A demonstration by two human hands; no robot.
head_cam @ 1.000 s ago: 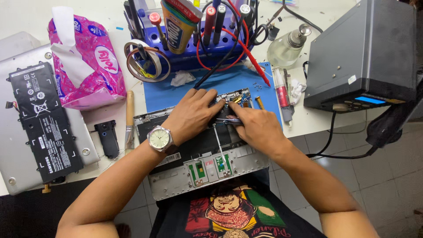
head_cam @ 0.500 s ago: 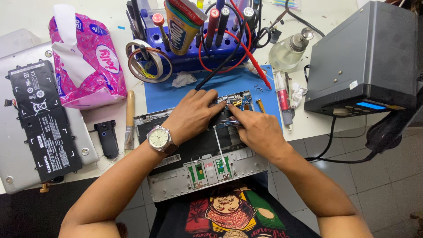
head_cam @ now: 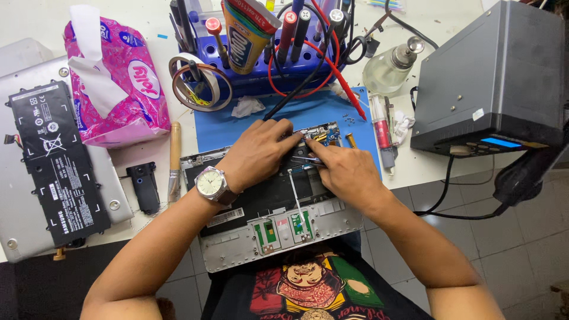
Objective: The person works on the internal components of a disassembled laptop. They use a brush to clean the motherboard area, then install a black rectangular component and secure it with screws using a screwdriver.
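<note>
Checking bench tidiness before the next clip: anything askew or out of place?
Yes. The opened laptop chassis hangs past the table edge over the person's lap, held only by the left hand and right hand. A crumpled tissue and small loose screws lie on the blue mat.

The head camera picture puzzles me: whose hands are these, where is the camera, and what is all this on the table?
The camera sits on a person's head and looks straight down, so the two bare hands are that person's own. The left hand, with a wristwatch on its wrist, and the right hand both rest on an opened laptop base, fingertips meeting near its small circuit board. Whether either hand holds a tool I cannot tell. Under the laptop lies a blue mat. To the left are a flat black battery and a pink tissue pack; behind, a blue tool rack; to the right, a clear pump bottle and a dark grey box.
</note>
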